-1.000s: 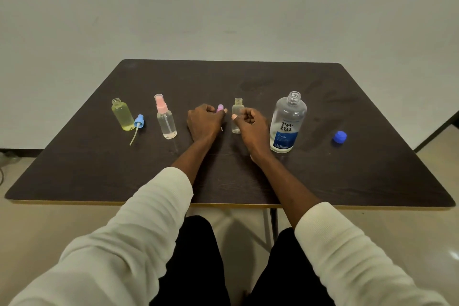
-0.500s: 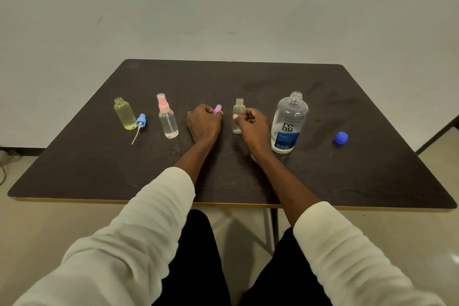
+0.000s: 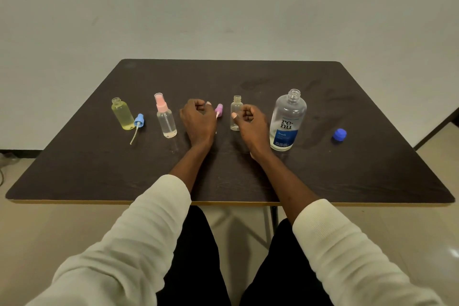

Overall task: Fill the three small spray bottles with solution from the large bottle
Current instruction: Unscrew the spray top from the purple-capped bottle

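Note:
The large clear solution bottle (image 3: 288, 122) with a blue label stands uncapped right of centre on the dark table (image 3: 248, 77). Just left of it is a small clear bottle (image 3: 236, 109), open-necked, and my right hand (image 3: 250, 124) holds it with the thumb on its side. My left hand (image 3: 198, 122) is curled with a purple spray cap (image 3: 219, 108) at its fingertips, the cap's tube hanging down. Further left stand a small clear bottle with a pink spray cap (image 3: 166, 119) and an open small yellow bottle (image 3: 122, 114).
A light-blue spray cap with its tube (image 3: 138, 122) lies beside the yellow bottle. The large bottle's blue cap (image 3: 339, 134) lies on the table to the right. My forearms reach over the near table edge, and a plain wall is behind.
Both hands stay almost where they were. The purple spray cap has tilted slightly at my left fingertips.

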A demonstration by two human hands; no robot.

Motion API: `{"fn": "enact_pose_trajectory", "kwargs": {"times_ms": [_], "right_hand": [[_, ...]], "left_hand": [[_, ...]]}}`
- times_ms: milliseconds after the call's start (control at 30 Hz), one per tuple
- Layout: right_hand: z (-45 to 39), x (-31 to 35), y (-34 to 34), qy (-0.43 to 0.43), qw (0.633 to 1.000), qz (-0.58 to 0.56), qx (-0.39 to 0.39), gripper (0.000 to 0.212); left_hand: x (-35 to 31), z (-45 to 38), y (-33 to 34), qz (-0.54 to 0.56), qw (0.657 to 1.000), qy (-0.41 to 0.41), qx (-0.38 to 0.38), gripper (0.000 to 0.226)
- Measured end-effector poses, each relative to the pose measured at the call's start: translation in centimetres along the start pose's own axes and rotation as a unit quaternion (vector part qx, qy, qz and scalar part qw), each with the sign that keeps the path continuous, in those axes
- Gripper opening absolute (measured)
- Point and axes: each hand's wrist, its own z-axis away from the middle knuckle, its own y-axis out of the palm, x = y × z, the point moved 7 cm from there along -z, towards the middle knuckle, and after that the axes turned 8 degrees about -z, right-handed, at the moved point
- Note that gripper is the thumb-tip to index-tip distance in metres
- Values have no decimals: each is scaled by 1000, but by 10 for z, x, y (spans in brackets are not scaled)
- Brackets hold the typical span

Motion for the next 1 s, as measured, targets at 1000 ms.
{"fn": "enact_pose_trajectory", "kwargs": {"times_ms": [1000], "right_hand": [[67,19,-37,-35,994,93,-41,25]], "left_hand": [[-41,70,10,-25,929,268,253,44]]}}
